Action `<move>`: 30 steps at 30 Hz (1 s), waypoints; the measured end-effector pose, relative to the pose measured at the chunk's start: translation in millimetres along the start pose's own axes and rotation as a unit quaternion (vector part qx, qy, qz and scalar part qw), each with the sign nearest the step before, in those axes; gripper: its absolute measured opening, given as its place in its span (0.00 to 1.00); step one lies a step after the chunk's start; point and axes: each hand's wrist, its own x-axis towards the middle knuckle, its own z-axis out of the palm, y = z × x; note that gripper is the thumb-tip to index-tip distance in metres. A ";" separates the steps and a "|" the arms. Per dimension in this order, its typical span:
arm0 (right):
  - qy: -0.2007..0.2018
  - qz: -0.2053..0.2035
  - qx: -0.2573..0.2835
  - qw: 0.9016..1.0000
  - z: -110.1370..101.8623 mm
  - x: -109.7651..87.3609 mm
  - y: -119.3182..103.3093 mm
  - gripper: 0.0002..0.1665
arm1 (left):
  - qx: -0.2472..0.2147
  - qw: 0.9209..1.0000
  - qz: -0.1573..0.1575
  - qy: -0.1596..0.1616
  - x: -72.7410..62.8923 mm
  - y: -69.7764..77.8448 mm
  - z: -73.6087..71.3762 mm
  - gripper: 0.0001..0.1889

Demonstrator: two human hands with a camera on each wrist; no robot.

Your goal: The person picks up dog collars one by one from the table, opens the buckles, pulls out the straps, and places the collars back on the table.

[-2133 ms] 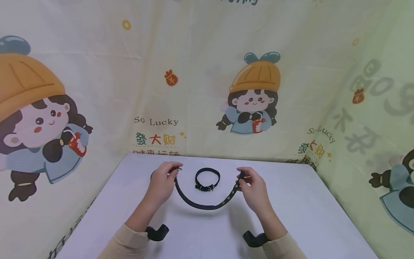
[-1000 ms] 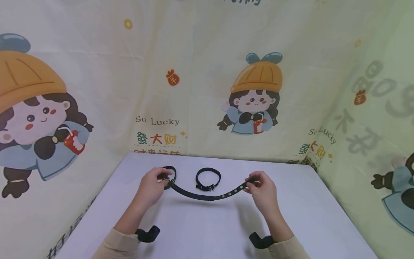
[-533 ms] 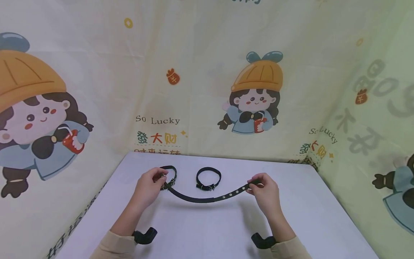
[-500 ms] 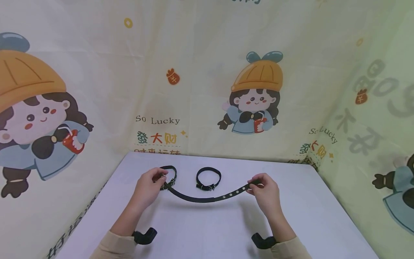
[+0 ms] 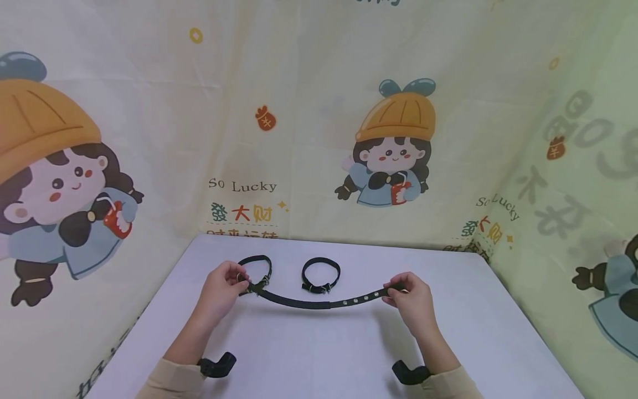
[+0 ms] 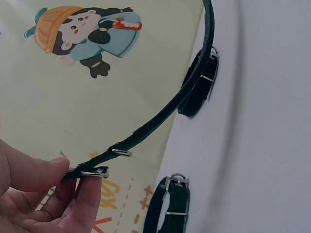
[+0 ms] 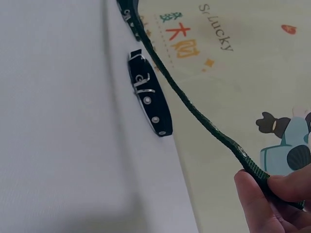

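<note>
A dark collar strap [image 5: 304, 304] with metal eyelets hangs in a shallow sag between both hands, above the table. My left hand [image 5: 216, 291] pinches its buckle end between thumb and fingers; the metal buckle [image 6: 95, 172] shows at the fingertips in the left wrist view. At the other end, beyond the eyelets, my right hand [image 5: 412, 302] pinches the strap's tip. Two similar collars, each fastened into a ring, stand on the table behind the strap: a left collar [image 5: 269, 269], partly overlapped by the left hand and strap, and a middle collar [image 5: 321, 260].
The white table [image 5: 309, 354] reaches back to a printed cloth backdrop [image 5: 309, 166] with cartoon figures. Cloth also lines the left and right sides. Dark wrist-worn devices sit at both cuffs, including a left one [image 5: 219, 366].
My hands have moved apart, left hand leftward and right hand rightward. The strap's deep curve has flattened, and the left ring-shaped collar shows more from behind the left hand.
</note>
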 end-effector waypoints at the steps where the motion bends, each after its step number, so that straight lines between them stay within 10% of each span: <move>1: -0.001 0.002 -0.002 1.000 -0.4 0.2 1.2 0.11 | -0.004 1.000 -0.001 -0.002 1.0 -2.9 -0.7 0.11; 18: -0.043 0.046 -0.023 0.998 3.4 -2.1 19.7 0.14 | -0.042 0.998 -0.032 -0.029 7.5 -51.9 -11.7 0.18; 30: -0.066 0.060 -0.020 0.996 5.4 -0.7 30.3 0.16 | -0.020 0.997 -0.062 -0.050 8.7 -60.8 -19.5 0.20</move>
